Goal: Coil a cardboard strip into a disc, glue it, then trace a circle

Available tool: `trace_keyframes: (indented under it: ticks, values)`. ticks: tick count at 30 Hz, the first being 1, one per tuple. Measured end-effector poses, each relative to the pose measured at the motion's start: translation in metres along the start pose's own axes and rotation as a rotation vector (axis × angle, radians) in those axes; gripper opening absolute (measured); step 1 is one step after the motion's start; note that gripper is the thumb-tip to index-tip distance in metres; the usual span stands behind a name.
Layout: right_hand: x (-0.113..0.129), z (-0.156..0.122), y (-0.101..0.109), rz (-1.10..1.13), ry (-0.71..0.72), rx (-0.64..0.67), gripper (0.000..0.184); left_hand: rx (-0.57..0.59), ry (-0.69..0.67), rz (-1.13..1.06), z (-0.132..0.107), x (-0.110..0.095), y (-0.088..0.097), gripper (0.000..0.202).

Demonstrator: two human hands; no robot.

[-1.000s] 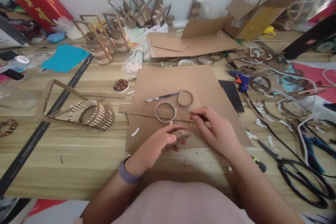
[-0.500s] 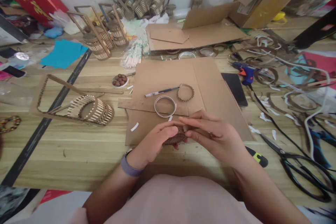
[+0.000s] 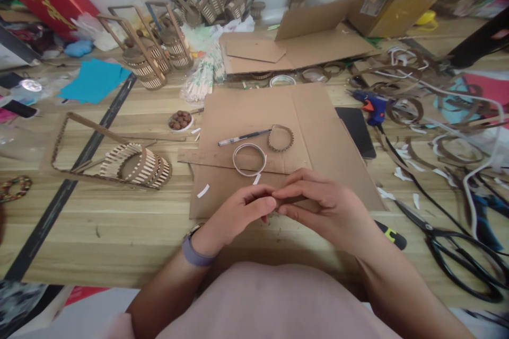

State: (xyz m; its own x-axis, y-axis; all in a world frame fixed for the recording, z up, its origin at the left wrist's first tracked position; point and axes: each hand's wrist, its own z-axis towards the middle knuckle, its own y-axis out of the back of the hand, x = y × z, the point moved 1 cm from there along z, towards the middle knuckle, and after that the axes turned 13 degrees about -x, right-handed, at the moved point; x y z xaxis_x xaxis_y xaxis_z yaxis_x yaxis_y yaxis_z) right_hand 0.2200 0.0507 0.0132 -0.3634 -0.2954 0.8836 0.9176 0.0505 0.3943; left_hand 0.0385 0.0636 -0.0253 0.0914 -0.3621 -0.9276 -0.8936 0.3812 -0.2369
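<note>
My left hand [image 3: 238, 216] and my right hand [image 3: 320, 209] meet fingertip to fingertip over the near edge of a flat cardboard sheet [image 3: 318, 132]. Both are closed around a small brown cardboard piece [image 3: 292, 200], mostly hidden by the fingers. A purple band sits on my left wrist. Just beyond the hands lie a white tape ring [image 3: 249, 159], a corrugated cardboard ring [image 3: 280, 138] and a pen [image 3: 243, 137] on a cardboard strip [image 3: 207, 158].
A slatted cardboard basket [image 3: 135, 164] lies on its side at left, more baskets [image 3: 151, 61] stand behind. A glue gun [image 3: 368, 106], a black phone [image 3: 355, 131], scissors [image 3: 449, 241] and cardboard strips crowd the right. A dish of nuts [image 3: 181, 120] sits mid-table.
My right hand came back from the cardboard strip and joined my left hand; both now close on the small brown piece, which is more hidden than before.
</note>
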Motion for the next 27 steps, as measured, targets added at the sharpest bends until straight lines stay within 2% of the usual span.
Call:
trace_keyframes:
  ticks: [8, 13, 16, 22, 27]
  values:
    - [0.004, -0.004, -0.001, -0.074, 0.059, 0.049, 0.013, 0.039, 0.007, 0.138, -0.004, -0.014, 0.0, 0.024]
    - [0.004, -0.003, -0.004, -0.093, 0.104, 0.007, 0.014, -0.017, 0.013, 0.145, -0.006, -0.017, -0.003, 0.011]
    - [0.001, -0.002, -0.006, -0.065, 0.126, -0.024, 0.012, -0.036, -0.01, 0.118, -0.008, -0.018, -0.004, 0.019]
    - [-0.004, -0.005, -0.008, 0.11, 0.03, -0.023, 0.015, -0.018, -0.088, 0.097, -0.012, -0.018, 0.0, 0.035]
    - [-0.004, -0.005, -0.008, 0.112, 0.067, -0.036, 0.015, -0.012, -0.196, 0.089, -0.013, -0.015, 0.004, 0.055]
